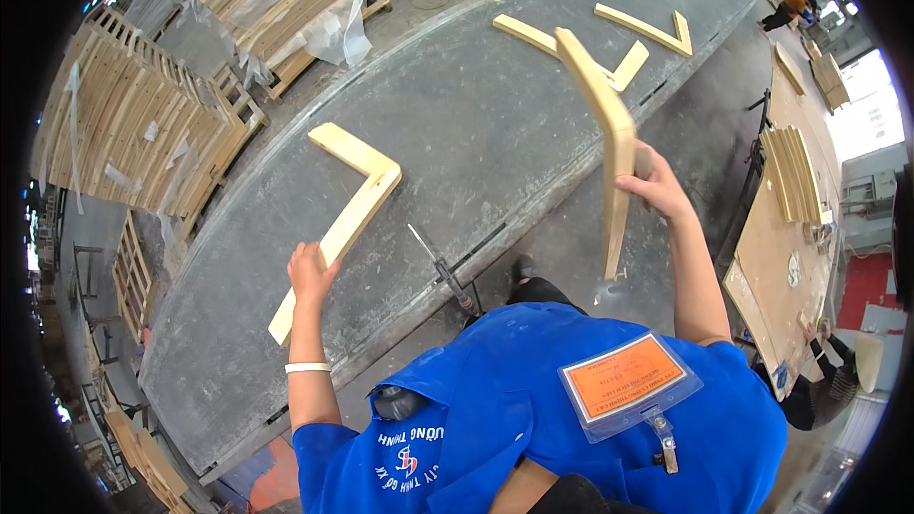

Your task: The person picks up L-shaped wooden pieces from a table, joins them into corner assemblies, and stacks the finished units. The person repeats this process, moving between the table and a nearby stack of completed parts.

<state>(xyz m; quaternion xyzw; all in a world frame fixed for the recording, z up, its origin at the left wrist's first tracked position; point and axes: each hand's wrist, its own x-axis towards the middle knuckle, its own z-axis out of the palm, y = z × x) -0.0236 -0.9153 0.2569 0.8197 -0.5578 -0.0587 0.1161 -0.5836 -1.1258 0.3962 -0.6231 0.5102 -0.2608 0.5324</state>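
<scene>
An L-shaped wooden piece (367, 192) lies at the left of the grey table (457, 133). My left hand (312, 274) is closed around its near arm. Raised over the table's near edge, a second angled wooden piece (617, 133) is gripped below its bend by my right hand (657, 186). Something greyish shows behind that thumb; I cannot make out what it is. Between my hands, a tool with a thin metal rod and dark body (449, 276) sits at the table edge. Two more L-shaped pieces (630, 67) (678, 35) lie farther off at the right.
Stacked wooden slats (133, 124) and a pallet pile with plastic film (286, 0) stand beyond the table at the left. A wooden workbench (762, 271) at the right carries curved boards (790, 174). Another person (828, 371) stands beside it at the far right.
</scene>
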